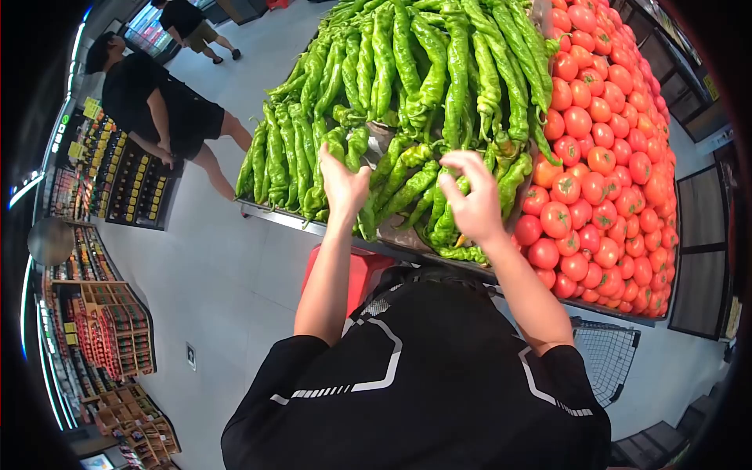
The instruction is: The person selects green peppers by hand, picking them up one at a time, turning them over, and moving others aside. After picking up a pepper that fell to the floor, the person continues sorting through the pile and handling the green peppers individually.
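Observation:
Long, wrinkled green peppers (384, 59) are piled in rows on a display stand. My left hand (345, 188) is over the near left part of the pile, its thumb and fingers apart. Close to its fingertips lies a short green pepper (357, 142); whether they touch cannot be told. My right hand (476, 200) hovers at the near right of the pile, fingers bent and parted from the thumb, with nothing visible between them. Between my hands, several loose green peppers (411, 192) lie at angles, and brownish lining shows among them.
Red tomatoes (603, 176) are heaped right of the peppers. A red container (356, 274) is below the stand's front edge, and a wire shopping cart (607, 356) is at lower right. A person in black (157, 102) stands at left, another person (188, 23) farther back. Stocked shelves (113, 329) line the left.

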Available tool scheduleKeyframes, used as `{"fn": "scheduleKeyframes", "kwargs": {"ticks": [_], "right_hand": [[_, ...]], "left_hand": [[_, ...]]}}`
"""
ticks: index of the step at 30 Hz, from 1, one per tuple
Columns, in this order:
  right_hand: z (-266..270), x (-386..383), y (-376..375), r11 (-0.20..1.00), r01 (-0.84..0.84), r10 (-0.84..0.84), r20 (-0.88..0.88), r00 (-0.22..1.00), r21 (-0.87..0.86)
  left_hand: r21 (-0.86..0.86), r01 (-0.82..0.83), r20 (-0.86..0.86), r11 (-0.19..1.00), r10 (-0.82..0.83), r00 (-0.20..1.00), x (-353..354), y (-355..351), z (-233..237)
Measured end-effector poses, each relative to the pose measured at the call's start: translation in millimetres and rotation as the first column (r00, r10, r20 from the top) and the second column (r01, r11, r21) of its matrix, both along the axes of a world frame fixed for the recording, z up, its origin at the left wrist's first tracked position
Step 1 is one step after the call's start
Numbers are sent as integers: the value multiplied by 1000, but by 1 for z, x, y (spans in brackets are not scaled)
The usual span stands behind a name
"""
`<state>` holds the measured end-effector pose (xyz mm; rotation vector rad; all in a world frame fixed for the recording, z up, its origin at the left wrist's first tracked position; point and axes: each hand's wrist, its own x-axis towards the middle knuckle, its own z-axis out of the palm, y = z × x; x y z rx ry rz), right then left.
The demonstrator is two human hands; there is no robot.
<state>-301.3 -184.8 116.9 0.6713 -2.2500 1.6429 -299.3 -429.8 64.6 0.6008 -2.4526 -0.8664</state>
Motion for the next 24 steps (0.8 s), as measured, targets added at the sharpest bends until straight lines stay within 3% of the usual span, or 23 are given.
{"fn": "scheduleKeyframes", "kwargs": {"ticks": [1, 3, 4, 5, 7, 9, 11, 13, 15, 17, 18, 19, 20, 21, 22, 24], "right_hand": [[-11, 7, -6, 992, -119, 125, 216, 968, -40], [-30, 18, -24, 949, -262, 310, 389, 868, -174], [-38, 20, -32, 922, -301, 383, 474, 793, -243], [-45, 20, -40, 887, -334, 459, 541, 705, -317], [-46, 18, -58, 824, -301, 563, 627, 539, -481], [-38, 19, -68, 804, -254, 593, 693, 409, -538], [-29, 26, -80, 791, -170, 607, 721, 334, -588], [-35, 26, -91, 835, -344, 550, 661, 511, -429], [-21, 32, -93, 834, -320, 543, 568, 618, -450], [0, 31, -92, 853, -286, 497, 514, 699, -436], [17, 28, -89, 891, -277, 434, 497, 751, -359], [18, 22, -91, 868, -261, 442, 415, 796, -423], [24, 13, -87, 886, -239, 386, 343, 857, -398], [43, 1, -82, 900, -218, 329, 261, 908, -377], [62, -17, -72, 925, -181, 267, 231, 935, -335], [106, -60, -45, 975, -17, 58, 179, 982, -221]], "left_hand": [[224, 2, 40, 975, -11, 999, 3, -5, 13], [485, 50, 59, 873, -90, 994, 16, -9, 32], [652, 95, -33, 753, -97, 995, 22, -11, 30], [648, 97, -36, 755, -97, 995, 28, -11, 31], [936, 88, -54, 341, -108, 993, 43, -10, 40], [942, 94, -69, 323, -89, 994, 65, 4, 27], [830, 196, -159, 521, -116, 980, 89, 33, 13], [649, 280, -253, 708, -146, 956, 110, 49, 23], [504, 264, -264, 822, -144, 954, 117, 53, 36], [617, 311, -406, 723, -46, 913, 113, 58, 46], [623, 296, -385, 724, -45, 922, 112, 54, 41], [625, 280, -365, 729, -44, 930, 109, 52, 46], [728, 253, -299, 638, -37, 953, 110, 53, 54], [718, 302, -400, 627, 17, 916, 100, 54, 41], [753, 268, -343, 601, 12, 939, 97, 56, 50], [785, 239, -287, 572, -8, 958, 93, 56, 59]]}}
